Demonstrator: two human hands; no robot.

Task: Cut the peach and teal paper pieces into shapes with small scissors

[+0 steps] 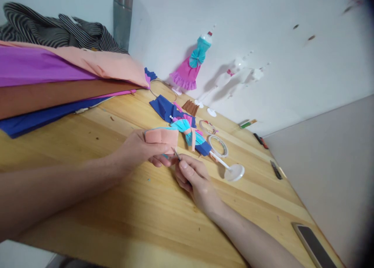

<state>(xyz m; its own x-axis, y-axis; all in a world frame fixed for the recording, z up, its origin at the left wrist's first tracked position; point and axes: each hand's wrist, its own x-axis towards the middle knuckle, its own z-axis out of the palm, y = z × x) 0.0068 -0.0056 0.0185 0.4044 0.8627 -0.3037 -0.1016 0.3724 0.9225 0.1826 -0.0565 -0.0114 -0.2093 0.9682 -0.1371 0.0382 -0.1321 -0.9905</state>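
My left hand [146, 148] is closed on a folded piece of peach crepe paper [161, 136], with a light blue edge showing along it. My right hand [194, 178] grips small scissors [177, 154]; only the thin blades show, at the paper's lower right edge, and the handles are hidden in my fingers. Just beyond the paper lies a doll stand dressed in dark blue [163, 107], with a light blue bow [181, 125] tied by a peach strip. Its white round base [234, 172] points toward the right.
Two tape rolls [218, 145] lie right of the dressed stand. Folded brown paper [190, 107] sits behind it. A doll form in a pink skirt [187, 74] stands by the wall. Coloured sheets [43, 67] are stacked left. A cutter [276, 170] and phone [314, 242] lie right.
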